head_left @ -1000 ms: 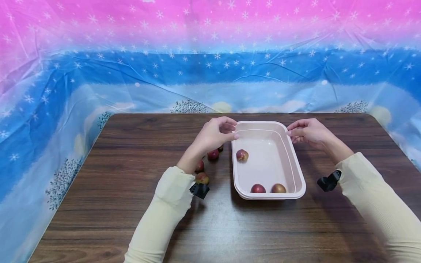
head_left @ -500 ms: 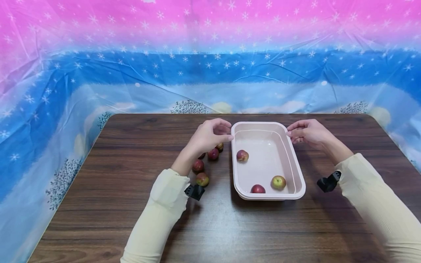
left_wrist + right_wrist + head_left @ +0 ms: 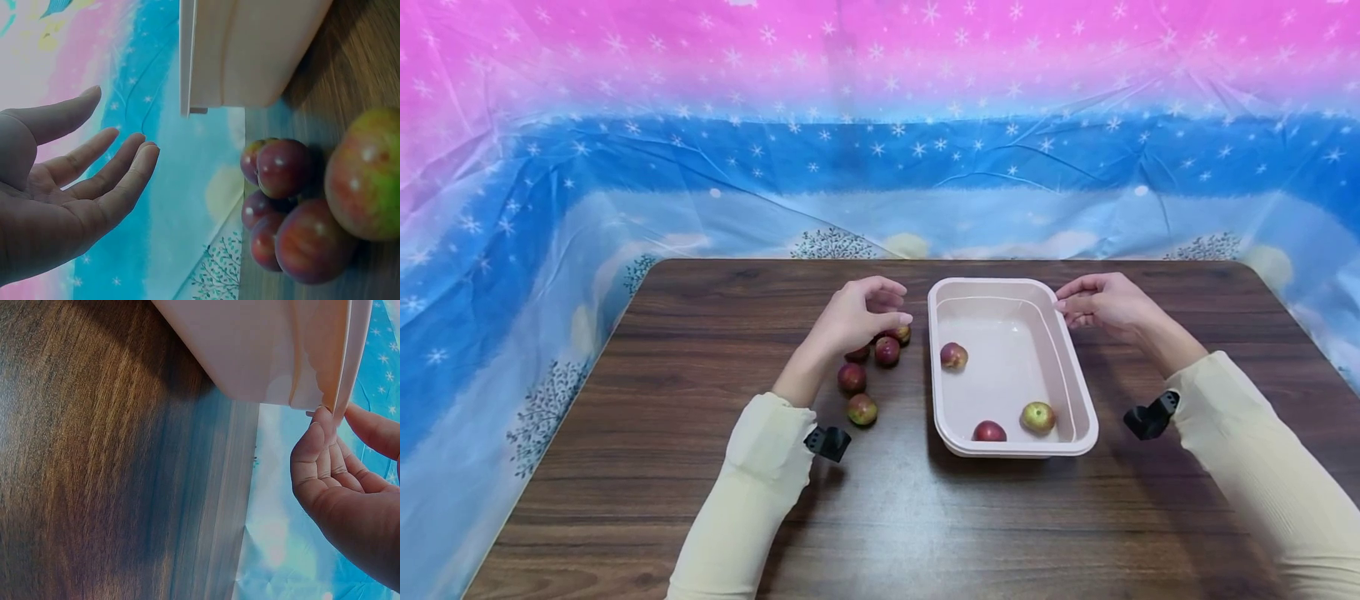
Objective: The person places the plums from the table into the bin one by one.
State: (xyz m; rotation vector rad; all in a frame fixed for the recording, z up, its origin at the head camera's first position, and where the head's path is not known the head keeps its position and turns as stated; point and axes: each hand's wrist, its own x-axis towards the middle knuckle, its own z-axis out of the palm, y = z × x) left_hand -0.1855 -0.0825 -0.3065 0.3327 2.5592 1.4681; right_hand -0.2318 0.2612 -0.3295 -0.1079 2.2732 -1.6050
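A pink tray (image 3: 1081, 398) stands on the dark wooden table (image 3: 700, 467). It holds three small red-green fruits (image 3: 953, 356), two of them near its front wall. Several more fruits (image 3: 887, 351) lie bunched on the table left of the tray, and appear large in the left wrist view (image 3: 294, 206). My left hand (image 3: 891, 307) hovers over that bunch with relaxed fingers (image 3: 119, 187), holding nothing and apart from the tray's corner (image 3: 250, 56). My right hand (image 3: 1067, 304) pinches the tray's far right rim (image 3: 344, 369) between thumb and fingertips (image 3: 322, 422).
A pink and blue starred cloth (image 3: 880, 150) hangs behind and around the table. The table's back edge runs just beyond the tray. Black camera mounts sit on both wrists (image 3: 827, 442). Bare wood spreads to the front and far left.
My left hand let go of the tray's far left rim and drew left over the loose fruits. One fruit in the tray rolled a little away from the front wall. The right hand stayed.
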